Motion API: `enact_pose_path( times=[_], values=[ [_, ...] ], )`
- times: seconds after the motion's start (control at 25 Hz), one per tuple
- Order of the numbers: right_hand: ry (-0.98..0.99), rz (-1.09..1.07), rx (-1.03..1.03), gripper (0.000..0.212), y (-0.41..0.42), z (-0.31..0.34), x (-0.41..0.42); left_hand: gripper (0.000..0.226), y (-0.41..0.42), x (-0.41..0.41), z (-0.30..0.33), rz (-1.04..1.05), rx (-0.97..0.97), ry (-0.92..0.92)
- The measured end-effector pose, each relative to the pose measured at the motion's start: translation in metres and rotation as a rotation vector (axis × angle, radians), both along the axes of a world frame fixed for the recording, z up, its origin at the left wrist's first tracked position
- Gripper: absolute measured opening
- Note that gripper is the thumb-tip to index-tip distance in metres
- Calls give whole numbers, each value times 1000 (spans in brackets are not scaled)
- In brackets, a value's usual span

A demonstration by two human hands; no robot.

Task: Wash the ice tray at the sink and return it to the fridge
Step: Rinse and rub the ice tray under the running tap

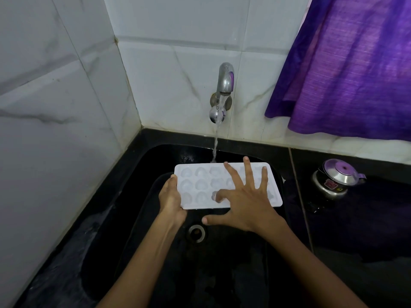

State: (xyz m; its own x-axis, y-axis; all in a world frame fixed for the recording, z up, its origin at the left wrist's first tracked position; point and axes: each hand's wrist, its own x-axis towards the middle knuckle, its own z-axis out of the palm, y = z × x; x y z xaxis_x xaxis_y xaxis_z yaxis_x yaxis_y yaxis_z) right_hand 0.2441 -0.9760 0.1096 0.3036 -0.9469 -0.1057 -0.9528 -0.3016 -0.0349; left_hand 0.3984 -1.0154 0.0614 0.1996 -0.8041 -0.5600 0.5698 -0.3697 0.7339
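Left hand grips tray end over sink; right hand spread flat, index finger in cup; tap running.

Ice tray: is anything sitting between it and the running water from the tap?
Nothing visible does. The stream falls freely from the tap to the far edge of the ice tray. The left hand holds the tray's left end; the right hand is spread over its cavities, right of the stream.
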Motion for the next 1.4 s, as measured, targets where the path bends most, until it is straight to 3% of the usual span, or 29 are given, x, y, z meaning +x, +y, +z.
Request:
enact_pose_path(
  times=[0.56, 0.68, 0.76, 0.88, 1.4],
  values=[
    [16, -49, 13, 98, 4, 2, -2, 24, 2, -11, -3, 0, 13, 17],
    [20, -84, 67, 65, -3, 13, -5, 24, 2, -13, -3, -7, 16, 9],
    [-65, -130, 1, 56, -17, 17, -7, 25, 2, -16, -3, -13, 19, 24],
    [-153, -126, -36, 61, -37, 9, 1, 29, 1, -17, -2, -17, 13, 55],
    [-91, -143, 30, 70, -49, -11, 18, 27, 0, -18, -6, -22, 26, 20]
  ],
)
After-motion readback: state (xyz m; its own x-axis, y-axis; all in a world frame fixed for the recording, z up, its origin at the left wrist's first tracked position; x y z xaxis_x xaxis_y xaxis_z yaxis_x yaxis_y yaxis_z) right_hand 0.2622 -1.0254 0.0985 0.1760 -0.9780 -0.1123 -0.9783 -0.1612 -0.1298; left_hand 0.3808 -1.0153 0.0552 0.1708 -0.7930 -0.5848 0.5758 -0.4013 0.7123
